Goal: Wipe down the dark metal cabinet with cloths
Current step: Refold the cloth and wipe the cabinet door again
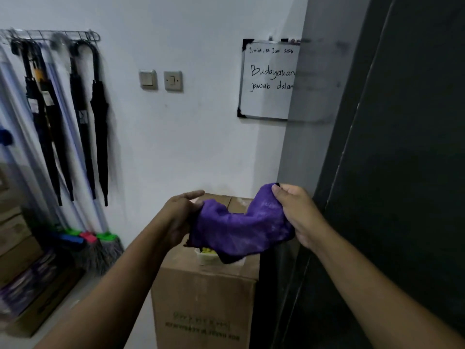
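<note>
A purple cloth [241, 225] hangs stretched between both hands above a cardboard box. My left hand [181, 217] grips its left end, with the index finger pointing out over it. My right hand [299, 212] pinches the cloth's upper right corner between thumb and fingers. The dark metal cabinet [402, 159] fills the right side of the view, right beside my right hand; its glossy side panel reflects the wall.
A tall cardboard box [203, 298] stands against the cabinet, with a small white container [208, 258] holding something yellow on top. A whiteboard [269, 79] hangs on the wall behind. Umbrellas [75, 117] hang at left above mops and stacked boxes [22, 260].
</note>
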Demonstrator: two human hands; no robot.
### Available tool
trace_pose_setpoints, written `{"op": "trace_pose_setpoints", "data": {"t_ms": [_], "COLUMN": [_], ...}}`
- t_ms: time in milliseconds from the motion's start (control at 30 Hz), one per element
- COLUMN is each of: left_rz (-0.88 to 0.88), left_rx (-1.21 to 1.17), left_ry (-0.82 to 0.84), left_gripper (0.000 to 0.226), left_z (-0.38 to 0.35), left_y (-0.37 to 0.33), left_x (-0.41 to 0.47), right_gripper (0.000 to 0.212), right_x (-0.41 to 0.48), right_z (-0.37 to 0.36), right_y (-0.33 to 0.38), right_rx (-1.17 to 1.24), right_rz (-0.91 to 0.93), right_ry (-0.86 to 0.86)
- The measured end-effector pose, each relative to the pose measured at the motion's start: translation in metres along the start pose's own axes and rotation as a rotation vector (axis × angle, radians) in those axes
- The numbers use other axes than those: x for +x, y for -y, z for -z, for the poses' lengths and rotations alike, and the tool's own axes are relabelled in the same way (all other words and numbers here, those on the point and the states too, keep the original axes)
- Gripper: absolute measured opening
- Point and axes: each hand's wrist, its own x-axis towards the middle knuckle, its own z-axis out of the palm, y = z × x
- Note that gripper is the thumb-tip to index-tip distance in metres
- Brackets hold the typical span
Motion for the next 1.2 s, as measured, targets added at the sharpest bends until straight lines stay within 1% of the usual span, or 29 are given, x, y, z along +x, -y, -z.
{"op": "trace_pose_setpoints", "data": {"t_ms": [67,167,233,267,333,433,533,600,667,700,767,800,900,933,1000,1067,1100,1167,1200], "left_rz": [-0.001,0.003,0.001,-0.008,-0.032,-0.051,-0.096,-0.145,-0.208,-0.246,-0.316,-0.349,-0.434,-0.473,-0.556,-0.591,-0.588,-0.586,-0.604], "left_rx": [-0.098,-0.153,-0.141,-0.093,0.005,0.017,-0.077,-0.128,-0.126,-0.106,-0.008,0.047,0.221,0.314,0.563,0.761,0.797,0.778,0.746], "left_ry": [0.000,0.030,0.036,0.027,0.008,-0.028,-0.062,-0.079,-0.108,-0.129,-0.184,-0.209,-0.285,-0.328,-0.383,-0.413,-0.419,-0.411,-0.410], "left_gripper": [0.046,0.059,0.063,0.061,0.048,0.030,0.032,0.035,0.039,0.041,0.044,0.044,0.043,0.040,0.024,0.007,0.003,0.014,0.014], "left_z": [0.008,0.020,0.024,0.026,0.028,0.031,0.035,0.039,0.046,0.049,0.053,0.055,0.063,0.065,0.067,0.063,0.062,0.063,0.063], "left_y": [-0.006,-0.014,-0.018,-0.019,-0.020,-0.021,-0.022,-0.024,-0.028,-0.030,-0.032,-0.033,-0.031,-0.032,-0.034,-0.038,-0.040,-0.041,-0.041], "left_x": [0.001,-0.001,-0.003,-0.003,-0.004,-0.006,-0.007,-0.007,-0.007,-0.008,-0.010,-0.009,-0.005,-0.005,-0.004,-0.009,-0.011,-0.012,-0.012], "right_gripper": [0.026,0.020,0.018,0.019,0.021,0.023,0.027,0.025,0.018,0.014,0.011,0.015,0.035,0.040,0.044,0.044,0.043,0.037,0.034], "right_x": [0.001,0.002,0.002,0.003,0.003,0.005,0.008,0.007,0.007,0.007,0.013,0.016,0.019,0.017,0.015,0.018,0.021,0.027,0.030], "right_z": [-0.001,-0.003,-0.004,-0.004,-0.006,-0.007,-0.004,-0.002,-0.002,-0.002,-0.003,-0.004,-0.009,-0.010,-0.013,-0.015,-0.016,-0.017,-0.018], "right_y": [0.001,0.002,0.003,0.002,0.002,0.000,-0.004,-0.003,-0.002,-0.003,-0.006,-0.008,-0.010,-0.010,-0.009,-0.007,-0.007,-0.006,-0.006], "right_rx": [0.011,0.048,0.036,0.032,0.040,0.098,0.160,0.169,0.186,0.161,0.059,-0.025,-0.395,-0.487,-0.566,-0.521,-0.445,-0.192,-0.066], "right_rz": [-0.015,-0.024,-0.025,-0.018,-0.010,-0.044,-0.058,0.000,0.049,0.064,0.103,0.138,0.259,0.281,0.317,0.348,0.357,0.323,0.286], "right_ry": [-0.021,-0.036,-0.030,-0.019,0.018,0.029,0.016,0.079,0.125,0.113,0.039,-0.006,-0.150,-0.182,-0.221,-0.250,-0.251,-0.200,-0.168]}}
